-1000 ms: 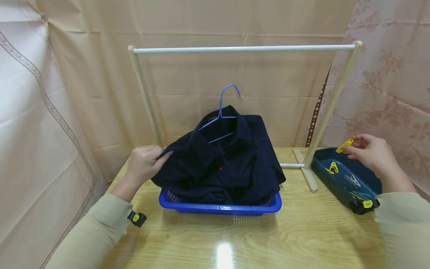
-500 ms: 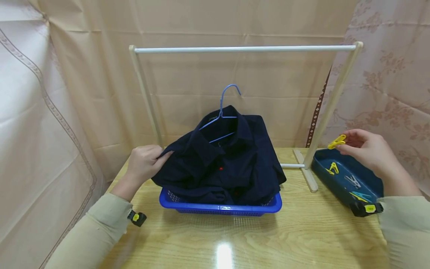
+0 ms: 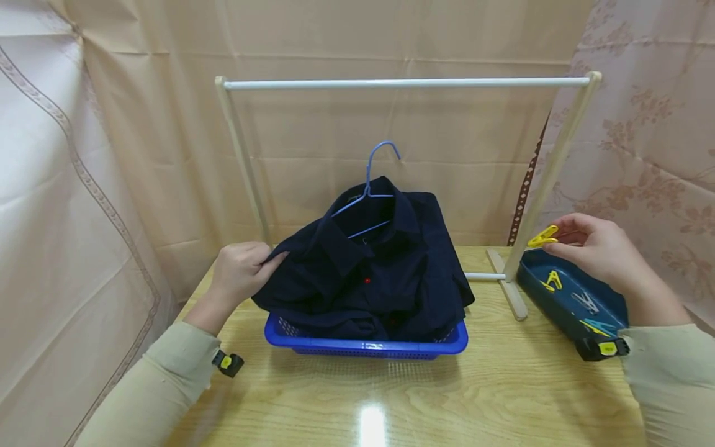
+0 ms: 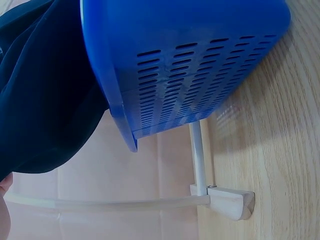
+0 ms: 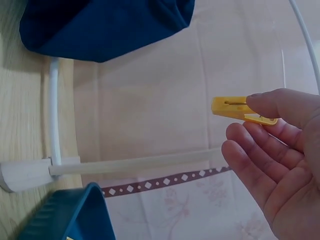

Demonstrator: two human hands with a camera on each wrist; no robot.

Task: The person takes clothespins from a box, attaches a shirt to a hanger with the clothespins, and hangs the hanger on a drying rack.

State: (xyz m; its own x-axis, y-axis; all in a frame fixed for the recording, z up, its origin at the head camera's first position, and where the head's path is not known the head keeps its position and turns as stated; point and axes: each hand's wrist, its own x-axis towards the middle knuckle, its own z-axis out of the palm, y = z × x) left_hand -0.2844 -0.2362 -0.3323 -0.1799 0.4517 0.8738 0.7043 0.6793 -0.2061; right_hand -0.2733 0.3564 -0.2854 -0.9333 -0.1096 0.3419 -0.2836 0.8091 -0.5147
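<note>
Shirt (image 3: 341, 292) on a hanger (image 3: 368, 180) sits in a basket (image 3: 365, 347), left hand (image 3: 239, 272) gripping one side; right hand (image 3: 594, 248) pinches a clothespin (image 3: 543, 237) by the tray (image 3: 550, 312). Pegging seems underway, needing a leftward reach.

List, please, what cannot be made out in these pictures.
Head view: ends of the hanger, hidden by the dark shirt.
Head view: floor of the basket, covered by the shirt.
Left wrist view: most of the left hand, cut by left edge.
Right wrist view: inside of the tray, mostly hidden by its wall.
</note>
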